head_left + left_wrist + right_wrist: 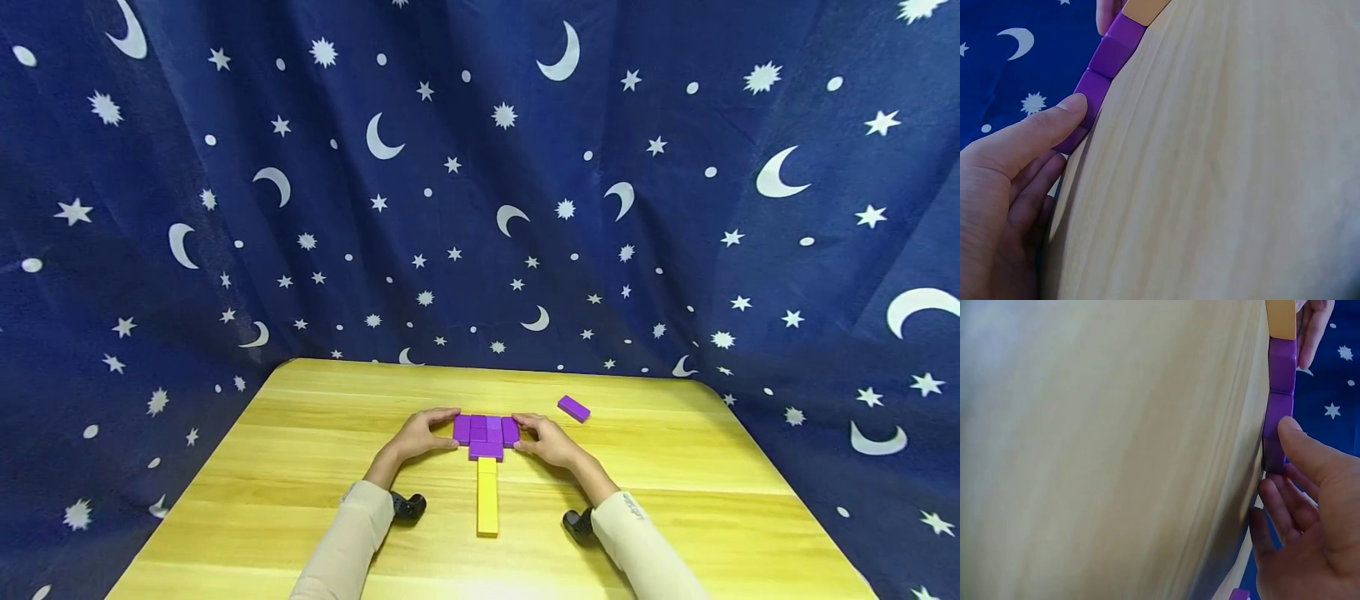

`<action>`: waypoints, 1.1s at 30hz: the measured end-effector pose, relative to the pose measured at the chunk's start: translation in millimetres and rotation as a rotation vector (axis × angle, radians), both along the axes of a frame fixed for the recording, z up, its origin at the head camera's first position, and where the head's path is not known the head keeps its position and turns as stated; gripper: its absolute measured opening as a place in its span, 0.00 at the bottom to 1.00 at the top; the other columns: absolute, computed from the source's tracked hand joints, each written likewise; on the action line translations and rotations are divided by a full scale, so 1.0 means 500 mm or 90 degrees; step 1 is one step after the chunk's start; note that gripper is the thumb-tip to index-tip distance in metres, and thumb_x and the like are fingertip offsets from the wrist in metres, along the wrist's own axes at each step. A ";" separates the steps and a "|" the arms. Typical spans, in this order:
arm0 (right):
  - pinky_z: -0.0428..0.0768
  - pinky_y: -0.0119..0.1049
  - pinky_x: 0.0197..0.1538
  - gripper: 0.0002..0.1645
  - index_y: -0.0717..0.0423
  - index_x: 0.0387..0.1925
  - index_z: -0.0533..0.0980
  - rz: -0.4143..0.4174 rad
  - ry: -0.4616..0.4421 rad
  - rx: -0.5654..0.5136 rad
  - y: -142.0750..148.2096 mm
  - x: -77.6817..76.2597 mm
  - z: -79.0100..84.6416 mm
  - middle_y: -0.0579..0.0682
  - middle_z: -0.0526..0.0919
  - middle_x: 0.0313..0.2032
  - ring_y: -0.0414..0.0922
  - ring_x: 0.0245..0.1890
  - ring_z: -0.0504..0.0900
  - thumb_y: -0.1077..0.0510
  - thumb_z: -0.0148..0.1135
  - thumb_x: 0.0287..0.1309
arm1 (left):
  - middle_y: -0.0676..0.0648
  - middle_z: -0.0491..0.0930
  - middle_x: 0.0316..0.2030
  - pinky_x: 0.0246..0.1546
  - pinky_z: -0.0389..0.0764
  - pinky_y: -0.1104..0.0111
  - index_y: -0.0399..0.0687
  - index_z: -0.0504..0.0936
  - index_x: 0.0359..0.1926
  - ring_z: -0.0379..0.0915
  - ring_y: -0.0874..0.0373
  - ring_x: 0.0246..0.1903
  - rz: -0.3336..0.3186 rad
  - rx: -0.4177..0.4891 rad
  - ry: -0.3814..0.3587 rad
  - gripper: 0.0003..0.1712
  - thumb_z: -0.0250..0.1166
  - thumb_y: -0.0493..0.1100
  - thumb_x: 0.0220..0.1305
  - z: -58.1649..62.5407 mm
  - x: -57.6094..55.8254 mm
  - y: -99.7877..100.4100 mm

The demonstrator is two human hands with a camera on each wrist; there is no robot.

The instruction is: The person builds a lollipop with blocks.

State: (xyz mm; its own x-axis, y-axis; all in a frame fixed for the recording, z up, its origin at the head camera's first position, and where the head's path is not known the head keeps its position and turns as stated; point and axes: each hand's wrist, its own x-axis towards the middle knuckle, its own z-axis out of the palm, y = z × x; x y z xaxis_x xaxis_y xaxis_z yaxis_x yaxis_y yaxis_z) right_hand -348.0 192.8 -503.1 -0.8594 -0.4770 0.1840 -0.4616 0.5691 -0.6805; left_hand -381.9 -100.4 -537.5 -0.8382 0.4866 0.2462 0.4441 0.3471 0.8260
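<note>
On the table, several purple blocks lie flat side by side in a row, with one more purple block (486, 451) set crosswise below the middle. My left hand (420, 435) grips the left end block (462, 428) of the row between thumb and fingers. At the opposite end, my right hand (551, 442) holds the right end block (511, 431) the same way. A long yellow strip of blocks (487, 502) runs from the crosswise block towards me. In the left wrist view, the thumb (1072, 107) presses on a purple block's near face.
A loose purple block (573, 408) lies on the wooden table (337, 517), beyond my right hand. Dark devices (408, 507) are strapped at both wrists. A blue curtain (450, 183) with white moons and stars stands behind the table's far edge.
</note>
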 end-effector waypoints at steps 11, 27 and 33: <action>0.67 0.51 0.59 0.32 0.68 0.58 0.68 -0.037 0.008 0.029 -0.004 0.005 -0.003 0.64 0.72 0.55 0.58 0.54 0.71 0.61 0.65 0.53 | 0.46 0.72 0.57 0.60 0.65 0.60 0.44 0.73 0.59 0.65 0.51 0.59 0.005 -0.010 0.000 0.38 0.74 0.48 0.46 -0.006 0.002 0.000; 0.70 0.51 0.57 0.33 0.65 0.58 0.69 -0.049 -0.008 0.003 -0.006 0.003 -0.001 0.60 0.77 0.50 0.56 0.51 0.74 0.58 0.68 0.51 | 0.48 0.72 0.58 0.60 0.65 0.61 0.46 0.73 0.60 0.65 0.52 0.59 0.014 -0.023 -0.010 0.38 0.74 0.48 0.46 0.001 0.001 -0.001; 0.70 0.50 0.57 0.33 0.64 0.58 0.70 -0.054 -0.007 0.000 -0.005 0.005 -0.001 0.60 0.77 0.50 0.56 0.51 0.74 0.59 0.68 0.50 | 0.46 0.72 0.57 0.60 0.65 0.60 0.44 0.73 0.59 0.65 0.51 0.58 0.020 -0.011 -0.001 0.36 0.74 0.44 0.47 0.005 0.007 0.004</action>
State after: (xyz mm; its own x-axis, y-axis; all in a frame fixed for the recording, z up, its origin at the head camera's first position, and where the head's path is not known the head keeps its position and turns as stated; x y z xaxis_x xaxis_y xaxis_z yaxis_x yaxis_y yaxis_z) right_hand -345.5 190.5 -503.5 -0.8986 -0.4027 0.1741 -0.4041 0.6052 -0.6859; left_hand -378.5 -98.4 -534.9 -0.8537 0.4639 0.2366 0.4311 0.3747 0.8208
